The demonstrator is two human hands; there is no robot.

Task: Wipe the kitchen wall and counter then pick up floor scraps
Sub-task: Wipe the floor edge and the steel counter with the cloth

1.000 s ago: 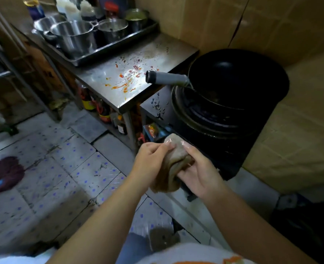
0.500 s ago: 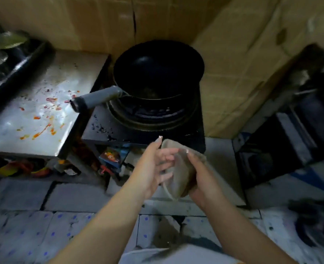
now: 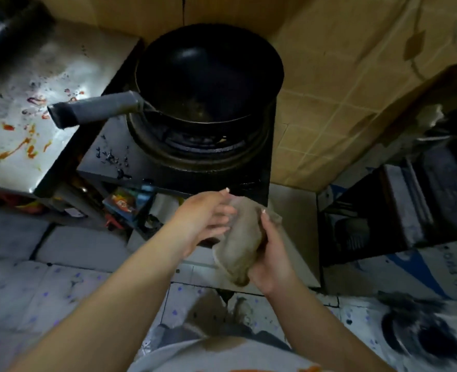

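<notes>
Nothing wiped yet: red-orange smears across steel counter (image 3: 20, 130); right hand (image 3: 271, 260) gripping folded grey-brown rag (image 3: 242, 245), left hand (image 3: 204, 218) spread against it.

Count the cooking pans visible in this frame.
1: a black wok sits on the burner ring at top centre, its grey handle pointing left over the steel counter. The blurred top-left corner may hide more.

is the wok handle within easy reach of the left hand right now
Probably yes. The wok handle sticks out toward the person's left, with nothing visible between it and the left hand. That hand's fingers only rest on the cloth, which the right hand grips.
</notes>
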